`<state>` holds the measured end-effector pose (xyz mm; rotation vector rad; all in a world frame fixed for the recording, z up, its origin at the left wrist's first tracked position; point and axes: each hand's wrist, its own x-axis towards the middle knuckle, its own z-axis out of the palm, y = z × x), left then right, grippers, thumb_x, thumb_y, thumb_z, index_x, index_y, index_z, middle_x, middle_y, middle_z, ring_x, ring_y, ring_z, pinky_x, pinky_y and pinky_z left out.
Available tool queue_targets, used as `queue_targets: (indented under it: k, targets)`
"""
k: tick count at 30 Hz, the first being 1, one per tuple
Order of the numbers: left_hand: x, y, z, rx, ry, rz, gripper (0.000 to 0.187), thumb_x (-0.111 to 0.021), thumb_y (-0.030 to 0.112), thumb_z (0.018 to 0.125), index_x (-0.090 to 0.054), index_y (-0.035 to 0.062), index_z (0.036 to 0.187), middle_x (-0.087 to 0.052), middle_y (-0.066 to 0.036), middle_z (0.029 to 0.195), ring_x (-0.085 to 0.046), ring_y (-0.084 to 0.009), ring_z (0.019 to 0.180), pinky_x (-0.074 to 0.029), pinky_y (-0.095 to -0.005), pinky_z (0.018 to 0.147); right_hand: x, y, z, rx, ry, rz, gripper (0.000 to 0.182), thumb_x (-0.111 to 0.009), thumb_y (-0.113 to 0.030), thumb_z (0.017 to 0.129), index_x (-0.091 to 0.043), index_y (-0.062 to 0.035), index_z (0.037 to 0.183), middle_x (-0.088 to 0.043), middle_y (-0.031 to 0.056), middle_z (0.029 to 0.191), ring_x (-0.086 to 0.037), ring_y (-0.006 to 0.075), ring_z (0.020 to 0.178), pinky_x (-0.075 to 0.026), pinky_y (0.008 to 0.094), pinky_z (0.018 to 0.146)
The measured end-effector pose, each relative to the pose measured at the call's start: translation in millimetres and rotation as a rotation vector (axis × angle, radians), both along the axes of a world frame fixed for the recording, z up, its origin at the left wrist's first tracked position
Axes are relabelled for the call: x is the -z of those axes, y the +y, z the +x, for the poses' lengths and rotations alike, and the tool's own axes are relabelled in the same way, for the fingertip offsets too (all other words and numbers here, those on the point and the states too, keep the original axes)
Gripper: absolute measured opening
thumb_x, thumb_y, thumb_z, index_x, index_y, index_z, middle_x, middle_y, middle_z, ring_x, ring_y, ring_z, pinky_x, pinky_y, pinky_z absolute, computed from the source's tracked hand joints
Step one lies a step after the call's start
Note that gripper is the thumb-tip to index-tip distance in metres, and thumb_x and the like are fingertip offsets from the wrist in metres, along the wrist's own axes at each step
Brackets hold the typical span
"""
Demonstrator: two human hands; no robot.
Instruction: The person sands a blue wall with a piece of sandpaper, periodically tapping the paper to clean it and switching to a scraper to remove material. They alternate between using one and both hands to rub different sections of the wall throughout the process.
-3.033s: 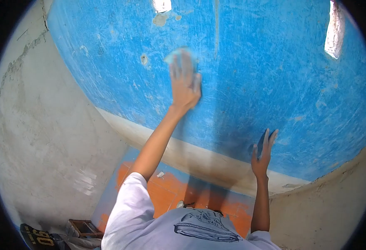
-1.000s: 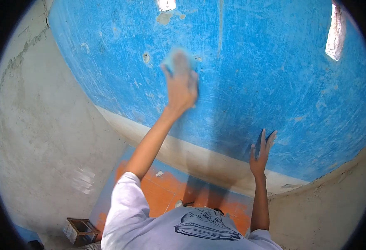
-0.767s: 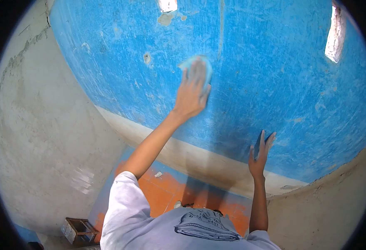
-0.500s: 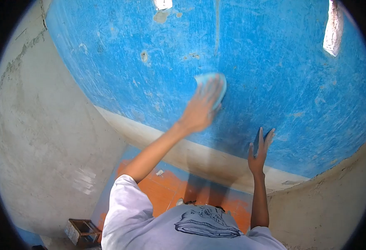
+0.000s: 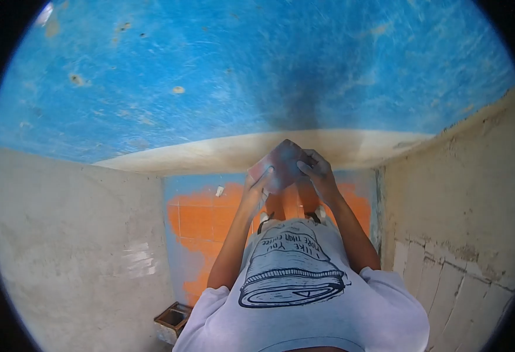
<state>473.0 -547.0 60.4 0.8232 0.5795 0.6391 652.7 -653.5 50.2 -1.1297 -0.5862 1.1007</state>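
Observation:
A reddish-brown sheet (image 5: 281, 164) with bluish smudges, like sandpaper, is held up in front of my body. My left hand (image 5: 256, 186) grips its left edge, with the thumb on the near face. On the right edge, my right hand (image 5: 319, 173) pinches it between thumb and fingers. Beyond the sheet stands a blue wall (image 5: 210, 88) with scuffs and chipped spots, and a pale band (image 5: 210, 152) runs along its lower part.
Orange tiles with blue-grey dusty patches cover the floor (image 5: 199, 220). A small wooden-framed box (image 5: 174, 317) stands at the lower left. Grey plaster (image 5: 75, 234) rises on the left, a rough beige wall (image 5: 457, 188) on the right. A white scrap (image 5: 219, 190) lies on the floor.
My left hand has come down off the blue wall with the sheet. My right hand has left the wall and taken hold of the sheet's other side. The view has tilted downward.

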Motion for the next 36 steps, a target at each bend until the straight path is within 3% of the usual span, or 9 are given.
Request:
queue_targets:
  k: [6,8,12,14,20,26,29,33,36]
  targets:
    - [34.2,-11.2,-10.6,0.157,-0.043,-0.031,0.034,-0.064,0.007,0.1,-0.058,-0.0033,0.132,-0.066,-0.009,0.123,-0.065,-0.0157,0.11,-0.055,-0.0324,0.091,24.0,-29.6,8.7,0.078,-0.089,0.021,0.035,-0.071,-0.015,0.094,-0.062,-0.0013,0.125,-0.066,0.0075,0.118,-0.059,0.017,0.113,-0.048,0.0341,0.099]
    - [34.7,-6.8,-7.1,0.271,0.213,0.242,0.037,-0.066,0.007,0.099,-0.058,-0.0016,0.134,-0.066,-0.009,0.124,-0.064,-0.0146,0.11,-0.054,-0.0315,0.091,22.7,-37.7,17.0,0.047,-0.115,-0.002,0.035,-0.072,-0.014,0.092,-0.064,-0.0021,0.124,-0.066,0.0069,0.117,-0.059,0.0165,0.113,-0.049,0.0342,0.098]
    - [32.7,-20.3,17.3,0.493,0.273,0.333,0.043,-0.069,0.006,0.097,-0.056,0.0002,0.138,-0.066,-0.008,0.124,-0.062,-0.0141,0.11,-0.052,-0.0307,0.092,12.6,-55.2,35.1,-0.093,-0.36,-0.1,0.044,-0.073,-0.015,0.091,-0.061,-0.005,0.132,-0.066,0.0089,0.12,-0.061,0.0191,0.111,-0.049,0.0352,0.099]
    - [25.2,-31.2,32.3,0.427,0.267,0.358,0.046,-0.069,0.005,0.096,-0.054,0.0009,0.139,-0.065,-0.007,0.125,-0.061,-0.0146,0.112,-0.051,-0.031,0.095,8.0,-59.4,44.2,-0.112,-0.492,-0.07,0.049,-0.072,-0.018,0.093,-0.057,-0.0085,0.139,-0.065,0.0114,0.124,-0.063,0.0226,0.11,-0.05,0.0371,0.098]
    - [23.3,-57.5,88.7,0.221,0.081,0.319,0.053,-0.07,0.005,0.095,-0.049,0.0053,0.143,-0.06,-0.007,0.133,-0.058,-0.0163,0.12,-0.047,-0.0312,0.1,0.0,-90.5,48.7,0.199,0.175,0.139,0.066,-0.074,-0.017,0.092,-0.044,-0.0082,0.15,-0.063,0.0126,0.126,-0.061,0.0201,0.112,-0.05,0.035,0.096]
    - [27.5,-106.8,149.8,0.241,0.015,0.225,0.045,-0.07,0.001,0.094,-0.049,0.0061,0.132,-0.061,-0.006,0.125,-0.059,-0.0158,0.112,-0.048,-0.0323,0.095,28.4,-150.8,62.2,0.323,-0.166,0.008,0.061,-0.076,-0.018,0.091,-0.049,0.0022,0.142,-0.063,0.0121,0.125,-0.06,0.0191,0.114,-0.05,0.0337,0.096]
    - [38.5,-124.6,168.0,0.334,0.059,0.24,0.044,-0.069,0.002,0.094,-0.049,0.006,0.132,-0.061,-0.005,0.12,-0.059,-0.0133,0.107,-0.048,-0.0297,0.089,29.2,-185.5,80.2,0.399,-0.144,-0.055,0.048,-0.076,-0.004,0.088,-0.059,0.0004,0.133,-0.064,0.006,0.115,-0.06,0.014,0.108,-0.049,0.031,0.095]
    - [60.8,-136.7,189.1,0.33,0.07,0.26,0.041,-0.071,0.007,0.095,-0.051,0.0043,0.131,-0.065,-0.005,0.112,-0.062,-0.0146,0.099,-0.049,-0.0278,0.085,27.5,-234.7,115.3,0.262,-0.304,-0.117,0.043,-0.075,-0.003,0.087,-0.062,0.0017,0.128,-0.065,0.0048,0.112,-0.061,0.0131,0.105,-0.05,0.0299,0.093]
    - [30.7,-135.5,194.5,0.616,0.246,0.395,0.038,-0.072,0.009,0.095,-0.053,0.0033,0.128,-0.067,-0.005,0.104,-0.064,-0.0143,0.093,-0.05,-0.0287,0.083,29.9,-246.8,133.6,0.233,-0.195,-0.058,0.047,-0.077,-0.004,0.085,-0.061,-0.0001,0.129,-0.065,0.0059,0.112,-0.061,0.0151,0.107,-0.049,0.0308,0.094]
